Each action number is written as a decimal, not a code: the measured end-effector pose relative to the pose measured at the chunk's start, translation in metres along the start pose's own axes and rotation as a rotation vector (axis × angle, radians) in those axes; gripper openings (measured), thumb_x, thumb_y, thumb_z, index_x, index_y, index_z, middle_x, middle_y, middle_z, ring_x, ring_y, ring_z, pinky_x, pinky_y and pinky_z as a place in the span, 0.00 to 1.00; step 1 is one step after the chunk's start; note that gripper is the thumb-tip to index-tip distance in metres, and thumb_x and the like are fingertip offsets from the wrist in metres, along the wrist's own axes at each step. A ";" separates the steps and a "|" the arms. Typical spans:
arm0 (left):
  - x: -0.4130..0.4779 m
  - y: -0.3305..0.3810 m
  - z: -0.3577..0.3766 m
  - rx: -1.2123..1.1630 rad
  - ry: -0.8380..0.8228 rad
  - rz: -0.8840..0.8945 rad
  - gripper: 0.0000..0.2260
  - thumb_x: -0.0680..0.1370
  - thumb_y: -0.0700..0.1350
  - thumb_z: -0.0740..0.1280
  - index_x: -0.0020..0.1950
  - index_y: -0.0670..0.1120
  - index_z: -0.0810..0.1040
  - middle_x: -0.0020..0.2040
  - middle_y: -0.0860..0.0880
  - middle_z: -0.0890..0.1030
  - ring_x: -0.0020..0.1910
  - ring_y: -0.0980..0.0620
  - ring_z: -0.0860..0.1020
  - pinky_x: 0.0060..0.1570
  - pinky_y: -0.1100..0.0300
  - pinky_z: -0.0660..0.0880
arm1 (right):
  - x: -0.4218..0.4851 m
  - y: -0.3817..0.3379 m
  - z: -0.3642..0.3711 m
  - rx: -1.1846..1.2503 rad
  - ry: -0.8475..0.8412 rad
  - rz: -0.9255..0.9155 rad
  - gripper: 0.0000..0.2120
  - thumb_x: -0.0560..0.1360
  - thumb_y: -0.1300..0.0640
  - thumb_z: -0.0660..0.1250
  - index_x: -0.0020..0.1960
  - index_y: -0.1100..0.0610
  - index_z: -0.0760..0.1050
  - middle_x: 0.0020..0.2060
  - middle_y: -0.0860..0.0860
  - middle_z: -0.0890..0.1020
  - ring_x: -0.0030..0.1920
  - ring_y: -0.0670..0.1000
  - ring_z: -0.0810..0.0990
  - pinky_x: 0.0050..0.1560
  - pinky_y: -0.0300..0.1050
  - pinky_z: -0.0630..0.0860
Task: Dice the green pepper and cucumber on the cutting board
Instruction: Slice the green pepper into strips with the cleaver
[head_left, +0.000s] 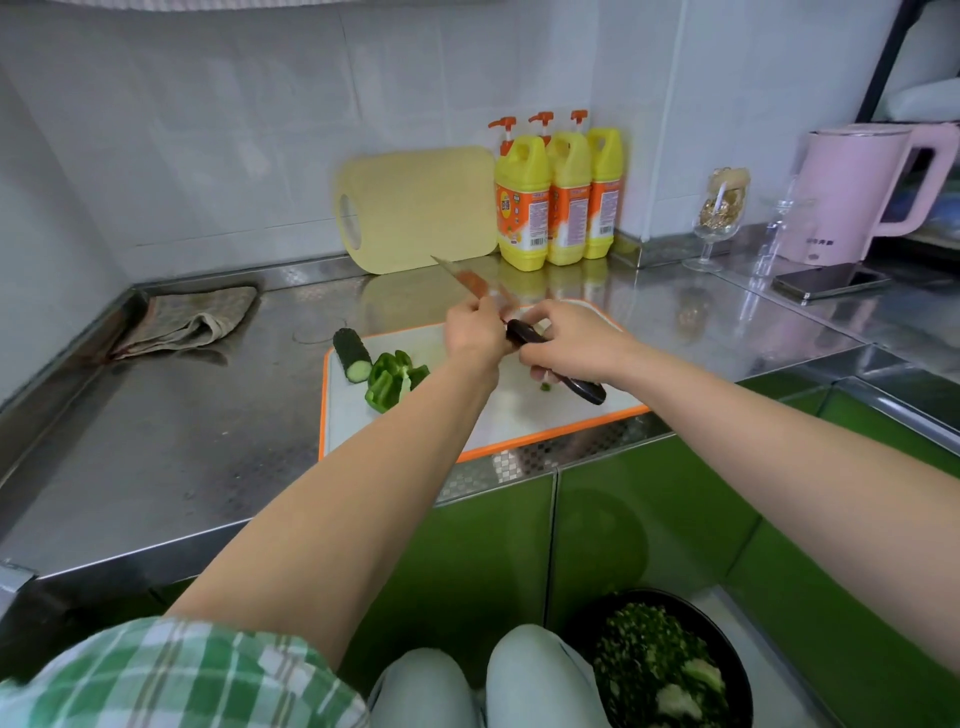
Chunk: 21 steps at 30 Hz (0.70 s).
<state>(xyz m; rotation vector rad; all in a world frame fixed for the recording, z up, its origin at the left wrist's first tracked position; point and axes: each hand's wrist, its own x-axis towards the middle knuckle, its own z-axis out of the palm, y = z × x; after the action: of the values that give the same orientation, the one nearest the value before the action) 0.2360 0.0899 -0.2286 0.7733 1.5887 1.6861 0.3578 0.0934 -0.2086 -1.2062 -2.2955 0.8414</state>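
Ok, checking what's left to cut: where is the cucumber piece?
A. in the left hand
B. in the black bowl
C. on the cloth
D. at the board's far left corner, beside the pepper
D: the cucumber lies at the cutting board's far left corner, beside the green pepper.

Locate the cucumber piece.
Head view, left of centre: the cucumber lies at the far-left corner of the cutting board, just left of the green pepper pieces.
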 end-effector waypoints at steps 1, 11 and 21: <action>-0.002 0.001 0.005 -0.031 -0.050 -0.006 0.11 0.81 0.40 0.56 0.40 0.43 0.72 0.45 0.41 0.79 0.38 0.43 0.80 0.34 0.57 0.78 | 0.001 0.002 -0.001 0.017 0.052 0.013 0.13 0.75 0.56 0.65 0.58 0.56 0.72 0.33 0.50 0.81 0.31 0.47 0.78 0.34 0.42 0.75; 0.009 -0.025 0.011 0.739 -0.187 0.339 0.16 0.77 0.35 0.57 0.55 0.45 0.83 0.56 0.46 0.82 0.55 0.46 0.79 0.56 0.57 0.75 | 0.017 0.064 -0.029 0.210 0.343 0.283 0.07 0.79 0.57 0.57 0.46 0.58 0.71 0.32 0.56 0.77 0.28 0.53 0.73 0.31 0.45 0.71; 0.041 -0.047 0.026 1.218 -0.259 0.557 0.19 0.77 0.36 0.59 0.61 0.51 0.80 0.58 0.44 0.79 0.60 0.44 0.73 0.54 0.54 0.71 | 0.035 0.083 -0.033 -0.080 0.219 0.431 0.13 0.75 0.63 0.55 0.34 0.64 0.71 0.28 0.62 0.77 0.27 0.58 0.75 0.32 0.45 0.73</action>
<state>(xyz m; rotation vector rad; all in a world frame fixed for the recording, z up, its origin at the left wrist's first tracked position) 0.2369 0.1395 -0.2747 2.0624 2.2615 0.6644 0.4070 0.1701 -0.2379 -1.7721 -1.9388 0.7165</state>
